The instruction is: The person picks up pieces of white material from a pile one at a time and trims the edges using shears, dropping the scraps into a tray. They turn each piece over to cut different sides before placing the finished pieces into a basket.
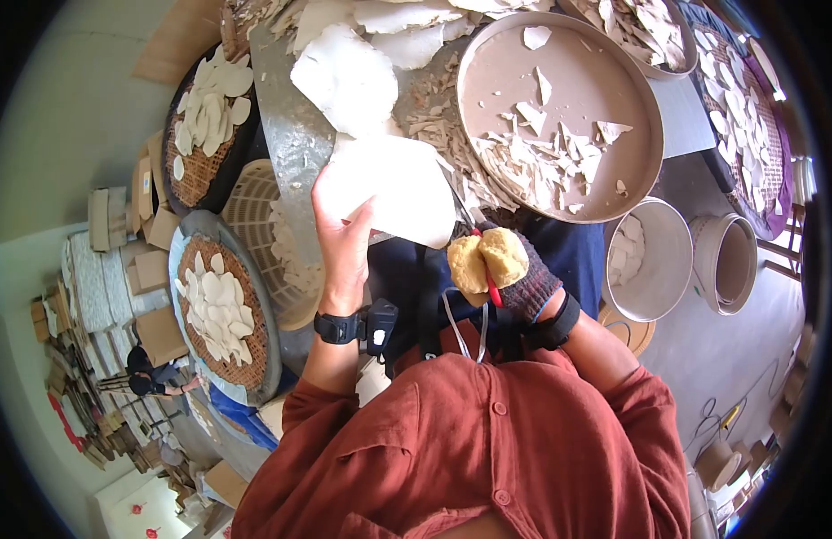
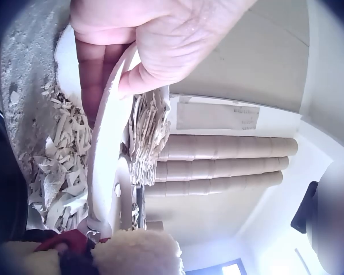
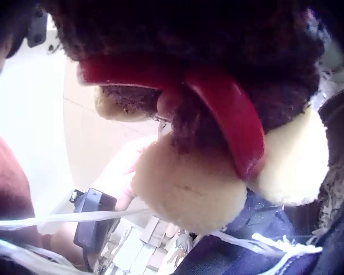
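A flat white sheet (image 1: 393, 189) is pinched at its near edge by the left hand (image 1: 344, 256); the left wrist view shows the thumb on one face of the sheet (image 2: 106, 154) and fingers of that hand (image 2: 160, 34) behind it. Close to the sheet's right edge, the gloved right hand (image 1: 535, 278) grips red-handled shears (image 1: 494, 289), whose blades reach the edge; whether they touch it is unclear. Yellow spongy pads (image 1: 504, 256) cover the glove's fingertips. In the right wrist view the dark glove (image 3: 183, 34) wraps the red handles (image 3: 232, 120), and pads (image 3: 189, 183) hide part of them.
Scraps (image 1: 434, 126) and stacked white sheets (image 1: 349, 81) lie on the metal table (image 1: 286, 117). A round tray (image 1: 560, 85) of fragments stands at the right, with a white bucket (image 1: 663, 260) below it. Left are a slatted basket (image 1: 254, 193) and round trays of white pieces (image 1: 220, 301).
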`<state>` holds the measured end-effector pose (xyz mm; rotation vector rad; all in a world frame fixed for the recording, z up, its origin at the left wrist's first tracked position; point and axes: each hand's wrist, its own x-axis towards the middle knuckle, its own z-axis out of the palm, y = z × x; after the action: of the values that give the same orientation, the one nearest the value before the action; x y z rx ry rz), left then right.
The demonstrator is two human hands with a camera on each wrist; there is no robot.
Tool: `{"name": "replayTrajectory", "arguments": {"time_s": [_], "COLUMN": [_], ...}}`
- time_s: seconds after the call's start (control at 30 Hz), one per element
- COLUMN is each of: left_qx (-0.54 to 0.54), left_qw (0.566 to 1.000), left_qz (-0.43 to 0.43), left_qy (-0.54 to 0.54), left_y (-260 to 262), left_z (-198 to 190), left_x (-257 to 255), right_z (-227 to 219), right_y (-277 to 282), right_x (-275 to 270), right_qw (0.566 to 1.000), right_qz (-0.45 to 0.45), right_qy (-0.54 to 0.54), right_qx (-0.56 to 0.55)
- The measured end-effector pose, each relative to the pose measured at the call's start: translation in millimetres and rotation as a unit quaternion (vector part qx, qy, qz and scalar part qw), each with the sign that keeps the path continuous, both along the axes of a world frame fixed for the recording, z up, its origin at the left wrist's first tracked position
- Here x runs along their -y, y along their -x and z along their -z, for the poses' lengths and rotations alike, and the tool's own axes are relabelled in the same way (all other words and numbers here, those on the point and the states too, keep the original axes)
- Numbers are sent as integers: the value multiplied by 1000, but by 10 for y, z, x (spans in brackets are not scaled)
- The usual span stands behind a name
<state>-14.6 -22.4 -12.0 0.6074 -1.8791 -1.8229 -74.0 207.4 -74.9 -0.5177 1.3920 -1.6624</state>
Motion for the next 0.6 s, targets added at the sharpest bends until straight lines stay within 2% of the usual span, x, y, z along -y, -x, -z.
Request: {"name": "replayTrajectory", "arguments": {"time_s": [0.17,0.23,0.33,0.4,0.47,0.57,0.6], "left_qx": [-9,-6,18,41,57,69,77], "left_qw": [999,999,998,997,995,991,990], "left_qz": [-12,-7,54,64,78,98,107], "left_qy": [-39,-40,26,7,-17,-53,-49], "left_y": [58,69,50,44,61,102,101], "left_z": [-171,-202,-172,-144,-126,-166,-158], "left_x": [8,10,10,53,97,134,163], "right_z": [-53,-50,-80,-106,-23,-154,-111], "right_y": [16,34,56,70,72,49,43], "right_x": [10,17,65,81,40,-5,-14], "right_qw": [985,987,980,976,985,986,995], "right_qz": [21,26,41,45,32,34,31], "right_qy": [91,99,149,160,126,92,53], "right_qx": [147,125,126,138,117,135,82]}}
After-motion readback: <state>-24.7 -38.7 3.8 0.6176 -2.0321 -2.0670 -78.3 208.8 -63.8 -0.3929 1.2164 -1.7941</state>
